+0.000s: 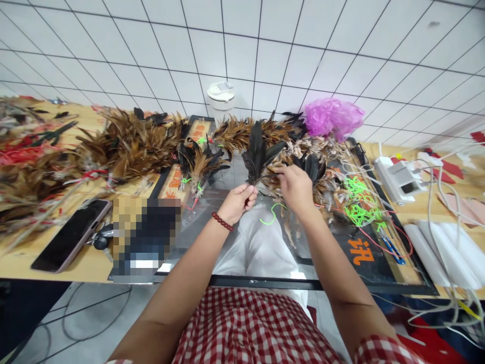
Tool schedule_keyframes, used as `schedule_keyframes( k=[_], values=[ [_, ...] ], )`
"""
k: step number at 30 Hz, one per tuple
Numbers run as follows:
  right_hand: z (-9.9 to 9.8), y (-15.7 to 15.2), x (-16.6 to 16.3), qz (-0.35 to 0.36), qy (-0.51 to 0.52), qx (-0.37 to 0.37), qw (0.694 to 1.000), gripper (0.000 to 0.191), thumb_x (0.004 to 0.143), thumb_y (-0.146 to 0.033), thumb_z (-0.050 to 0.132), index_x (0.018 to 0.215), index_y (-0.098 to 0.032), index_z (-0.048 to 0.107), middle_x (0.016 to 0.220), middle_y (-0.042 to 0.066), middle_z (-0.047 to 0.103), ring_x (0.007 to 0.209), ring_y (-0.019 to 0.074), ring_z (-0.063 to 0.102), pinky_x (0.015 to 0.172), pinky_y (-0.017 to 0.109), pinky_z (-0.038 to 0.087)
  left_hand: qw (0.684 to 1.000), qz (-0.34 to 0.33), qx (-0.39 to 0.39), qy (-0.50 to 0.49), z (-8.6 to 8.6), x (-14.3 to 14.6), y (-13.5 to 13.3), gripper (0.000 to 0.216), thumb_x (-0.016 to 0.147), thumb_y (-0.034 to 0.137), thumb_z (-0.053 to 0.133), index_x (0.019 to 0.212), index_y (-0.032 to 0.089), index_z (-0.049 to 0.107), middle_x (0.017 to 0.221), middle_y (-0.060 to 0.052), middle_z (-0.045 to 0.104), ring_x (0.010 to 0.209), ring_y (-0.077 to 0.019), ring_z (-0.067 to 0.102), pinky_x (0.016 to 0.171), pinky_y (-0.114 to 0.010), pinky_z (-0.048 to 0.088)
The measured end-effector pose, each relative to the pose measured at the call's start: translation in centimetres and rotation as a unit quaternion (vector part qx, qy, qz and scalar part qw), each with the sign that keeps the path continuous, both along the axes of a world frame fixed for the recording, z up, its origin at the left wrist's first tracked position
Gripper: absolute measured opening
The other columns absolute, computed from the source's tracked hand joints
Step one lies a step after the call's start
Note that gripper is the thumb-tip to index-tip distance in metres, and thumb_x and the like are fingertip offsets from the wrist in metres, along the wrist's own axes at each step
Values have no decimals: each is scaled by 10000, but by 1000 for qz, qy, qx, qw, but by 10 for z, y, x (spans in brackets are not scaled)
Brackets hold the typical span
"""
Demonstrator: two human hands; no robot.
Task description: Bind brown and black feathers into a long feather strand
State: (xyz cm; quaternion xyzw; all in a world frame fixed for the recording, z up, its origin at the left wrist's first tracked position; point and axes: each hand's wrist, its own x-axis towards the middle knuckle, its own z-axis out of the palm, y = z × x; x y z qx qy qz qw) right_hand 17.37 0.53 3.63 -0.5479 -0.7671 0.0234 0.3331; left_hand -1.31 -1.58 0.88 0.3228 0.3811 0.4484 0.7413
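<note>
My left hand (pixel 238 201), with a red bead bracelet on its wrist, is closed round the quill ends of a small bunch of dark feathers (pixel 258 151) that stands upright above it. My right hand (pixel 295 187) reaches into the loose pile of brown and black feathers (pixel 320 156) just right of the bunch, its fingers pinched on a feather there. A green elastic loop (pixel 271 212) lies on the glass between my wrists.
A glass-topped board (pixel 265 237) lies in front of me. Tied feather bundles (pixel 129 144) lie at the left, with a phone (pixel 71 233), keys and scissors. A white cup (pixel 221 100), pink bag (pixel 333 117), green elastics (pixel 358 202), power strip (pixel 394 177) and cables sit behind and right.
</note>
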Motion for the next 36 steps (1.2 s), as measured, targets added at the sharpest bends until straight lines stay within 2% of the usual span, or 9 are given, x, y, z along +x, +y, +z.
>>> schedule_keyframes(
  k=[3, 7, 9, 11, 16, 21, 27, 31, 36],
  values=[
    [-4, 2, 11, -15, 226, -139, 964, 178, 840, -300, 587, 894, -163, 686, 898, 72, 687, 799, 189, 597, 784, 329, 437, 996, -29, -20, -83, 0, 3, -3, 279, 749, 339, 747, 751, 139, 553, 576, 48, 425, 452, -41, 385, 414, -152, 251],
    [-8, -10, 3, 149, 407, -375, 820, 343, 697, -468, 741, 836, -165, 657, 784, 14, 650, 634, 112, 523, 605, 253, 393, 988, -91, -38, -116, -1, 11, -10, 303, 743, 350, 760, 741, 135, 546, 574, 52, 406, 438, -32, 354, 406, -149, 224],
    [-8, -17, -4, 189, 439, -424, 769, 409, 658, -528, 768, 777, -156, 644, 665, -14, 600, 560, 81, 456, 542, 228, 335, 983, -135, -50, -114, -1, 16, -15, 328, 734, 367, 767, 718, 132, 539, 567, 51, 398, 433, -30, 344, 403, -149, 218],
    [-9, -19, -8, 187, 460, -433, 753, 452, 640, -557, 779, 780, -144, 662, 569, -40, 544, 507, 62, 397, 510, 219, 292, 978, -169, -62, -105, -1, 19, -18, 345, 719, 384, 777, 720, 129, 545, 557, 54, 390, 432, -31, 343, 403, -149, 218],
    [-14, -16, -7, 110, 463, -387, 790, 498, 611, -619, 771, 650, -142, 637, 464, -44, 502, 462, 70, 414, 497, 232, 314, 994, -105, -9, 1, 1, 27, -22, 341, 730, 423, 751, 783, 125, 594, 632, 11, 523, 495, -71, 491, 436, -180, 351],
    [-19, -19, -9, 110, 420, -337, 835, 468, 685, -608, 719, 645, -166, 569, 549, -22, 559, 521, 94, 478, 549, 246, 389, 989, -9, 70, 133, -3, 33, -24, 258, 785, 366, 685, 702, 135, 606, 531, 26, 530, 432, -71, 480, 426, -196, 382],
    [-15, -26, -11, -20, 395, -98, 913, 337, 711, -453, 761, 805, -206, 552, 672, -55, 451, 584, 86, 394, 553, 225, 353, 984, 112, 31, 135, -4, 31, -20, 213, 750, 322, 698, 684, 126, 645, 562, -11, 615, 468, -99, 577, 451, -206, 429],
    [-12, -28, -16, 48, 413, -118, 902, 393, 722, -437, 753, 1021, -228, 606, 807, -15, 520, 615, 102, 439, 566, 247, 384, 982, 102, 53, 152, -3, 32, -21, 237, 742, 293, 698, 596, 122, 622, 539, -18, 614, 466, -93, 577, 474, -207, 447],
    [-19, -25, -15, 41, 480, -124, 868, 266, 784, -454, 690, 782, -200, 609, 716, -17, 546, 644, 112, 472, 636, 256, 409, 991, 115, 22, 60, 0, 32, -20, 252, 663, 323, 773, 654, 118, 627, 580, -15, 635, 504, -103, 607, 476, -207, 443]
  ],
)
